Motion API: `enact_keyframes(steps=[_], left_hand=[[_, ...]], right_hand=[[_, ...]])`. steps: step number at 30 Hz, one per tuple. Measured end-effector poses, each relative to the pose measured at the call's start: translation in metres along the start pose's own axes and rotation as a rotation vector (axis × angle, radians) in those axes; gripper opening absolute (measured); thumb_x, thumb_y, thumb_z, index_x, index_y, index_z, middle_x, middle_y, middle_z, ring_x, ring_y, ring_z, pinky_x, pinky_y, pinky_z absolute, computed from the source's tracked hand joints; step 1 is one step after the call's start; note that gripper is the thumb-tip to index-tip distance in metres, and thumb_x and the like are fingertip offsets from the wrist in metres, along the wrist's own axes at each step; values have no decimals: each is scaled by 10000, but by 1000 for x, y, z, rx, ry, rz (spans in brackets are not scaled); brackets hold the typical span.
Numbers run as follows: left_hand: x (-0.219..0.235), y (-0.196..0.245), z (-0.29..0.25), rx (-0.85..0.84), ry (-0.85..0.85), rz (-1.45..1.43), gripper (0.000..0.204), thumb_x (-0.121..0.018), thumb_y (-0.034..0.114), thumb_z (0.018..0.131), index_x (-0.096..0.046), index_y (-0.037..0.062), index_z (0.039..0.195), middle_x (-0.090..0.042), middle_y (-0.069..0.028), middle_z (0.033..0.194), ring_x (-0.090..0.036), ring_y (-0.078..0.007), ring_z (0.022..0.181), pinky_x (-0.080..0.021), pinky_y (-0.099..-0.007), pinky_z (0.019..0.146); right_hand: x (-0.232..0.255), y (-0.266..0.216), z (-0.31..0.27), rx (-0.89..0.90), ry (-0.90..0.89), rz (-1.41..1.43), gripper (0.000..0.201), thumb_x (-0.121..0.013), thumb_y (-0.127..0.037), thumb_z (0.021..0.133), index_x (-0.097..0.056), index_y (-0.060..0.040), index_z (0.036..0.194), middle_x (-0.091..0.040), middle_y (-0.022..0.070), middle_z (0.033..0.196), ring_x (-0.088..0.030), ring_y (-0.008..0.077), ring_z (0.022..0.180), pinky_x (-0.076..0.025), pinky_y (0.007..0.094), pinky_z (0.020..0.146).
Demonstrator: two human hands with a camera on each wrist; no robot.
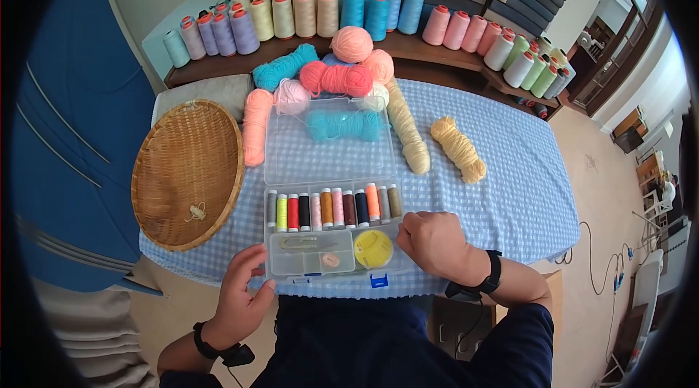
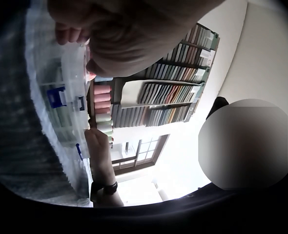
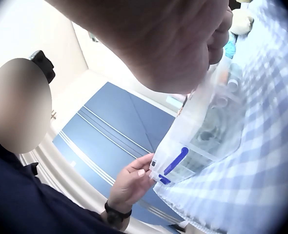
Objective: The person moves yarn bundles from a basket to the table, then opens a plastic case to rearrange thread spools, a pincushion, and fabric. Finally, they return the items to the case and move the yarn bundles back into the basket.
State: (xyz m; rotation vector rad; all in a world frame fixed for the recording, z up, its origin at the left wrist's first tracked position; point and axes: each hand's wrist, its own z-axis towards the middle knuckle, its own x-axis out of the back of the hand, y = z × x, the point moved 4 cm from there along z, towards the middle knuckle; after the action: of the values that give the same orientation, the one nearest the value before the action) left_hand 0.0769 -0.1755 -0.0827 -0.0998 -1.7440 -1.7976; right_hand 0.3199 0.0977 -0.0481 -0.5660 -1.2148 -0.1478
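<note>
A clear plastic sewing box [image 1: 338, 268] lies with its lid [image 1: 331, 162] raised back. Across its rear compartment stands a row of thread spools [image 1: 337, 209] in several colours. In front are a small lidded tray [image 1: 285, 264] and a round yellow case [image 1: 373, 249]. My left hand [image 1: 244, 282] is at the box's front left corner, fingers loosely bent and fingertips right at its edge. By the right edge is my right hand [image 1: 435, 244], its fingers curled in and nothing showing in them. The right wrist view shows these curled fingers [image 3: 216, 46] over the box's side.
A wicker basket [image 1: 188, 177] with a small tangle of thread sits left on the checked cloth [image 1: 502, 228]. Yarn skeins and balls [image 1: 336, 78] are heaped behind the lid; a yellow skein [image 1: 459, 149] lies to the right. Thread cones [image 1: 317, 13] line the rear shelf.
</note>
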Motion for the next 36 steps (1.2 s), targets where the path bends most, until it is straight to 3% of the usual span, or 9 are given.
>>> enact_keyframes(steps=[2, 7, 12, 16, 20, 24, 26, 30, 36], left_hand=[[-4, -9, -2, 8, 37, -24, 578, -724, -14, 949, -537, 17, 1495, -465, -197, 1577, -569, -309, 1377, -558, -406, 1051], [-8, -6, 0, -50, 56, 18, 576, -778, 5, 918, -554, 3, 1449, -461, -194, 1553, -566, -330, 1361, -571, -412, 1022], [-8, -12, 3, -157, 58, 208, 626, -838, 34, 877, -559, -9, 1436, -487, -217, 1534, -579, -359, 1341, -582, -424, 984], [-4, -9, 14, -205, 64, 240, 611, -843, 39, 877, -570, -19, 1420, -523, -221, 1514, -615, -368, 1295, -583, -432, 984], [-7, -14, 28, -186, 127, 191, 605, -814, 2, 892, -555, -21, 1439, -543, -214, 1497, -631, -353, 1297, -586, -421, 1025], [-11, -24, 43, -57, 88, 18, 672, -741, -81, 912, -471, -17, 1525, -497, -190, 1539, -596, -282, 1373, -532, -425, 1128], [-12, -35, 46, -38, 61, -51, 751, -726, -86, 920, -382, -10, 1583, -493, -177, 1550, -597, -268, 1370, -501, -434, 1145], [-15, -39, 40, 32, 43, -151, 744, -698, -96, 930, -356, -10, 1584, -510, -179, 1537, -580, -274, 1390, -498, -442, 1138], [-5, 0, 36, -313, 227, 382, 723, -773, -31, 866, -467, -20, 1521, -521, -257, 1523, -561, -401, 1406, -511, -510, 1135]], right_hand=[[-2, 2, 3, 21, -131, -31, 256, -710, -221, 941, -668, -10, 803, -712, 189, 722, -698, 419, 626, -570, 524, 605], [21, 33, 60, -131, 1, 220, 294, -733, -272, 937, -738, 22, 963, -740, 213, 789, -734, 405, 725, -581, 484, 683], [-25, 94, 134, -227, 141, 746, 535, -710, -235, 1026, -579, 61, 1452, -756, 168, 1046, -723, 222, 888, -575, 384, 772], [-39, 107, 151, -372, 168, 1087, 534, -636, -227, 1091, -510, 51, 1528, -728, 117, 1097, -684, 169, 902, -568, 348, 794], [11, 84, 124, -200, 240, 1084, 503, -487, -311, 1179, -502, 30, 1548, -715, 97, 1120, -682, 165, 950, -566, 337, 863], [52, 46, 69, 177, 342, 867, 460, -428, -317, 1197, -551, 0, 1507, -721, 133, 1167, -710, 240, 1101, -581, 403, 942], [57, 20, 43, 674, 244, 309, 434, -543, -335, 1154, -619, -3, 1423, -712, 160, 1193, -713, 313, 1131, -583, 432, 973], [33, 6, 6, 801, 117, 203, 452, -682, -376, 1046, -687, -14, 1317, -696, 174, 1221, -700, 362, 1141, -585, 465, 984], [16, -10, -14, 782, 25, 99, 358, -760, -265, 942, -715, -51, 1225, -676, 169, 1275, -674, 333, 1201, -561, 492, 1073]])
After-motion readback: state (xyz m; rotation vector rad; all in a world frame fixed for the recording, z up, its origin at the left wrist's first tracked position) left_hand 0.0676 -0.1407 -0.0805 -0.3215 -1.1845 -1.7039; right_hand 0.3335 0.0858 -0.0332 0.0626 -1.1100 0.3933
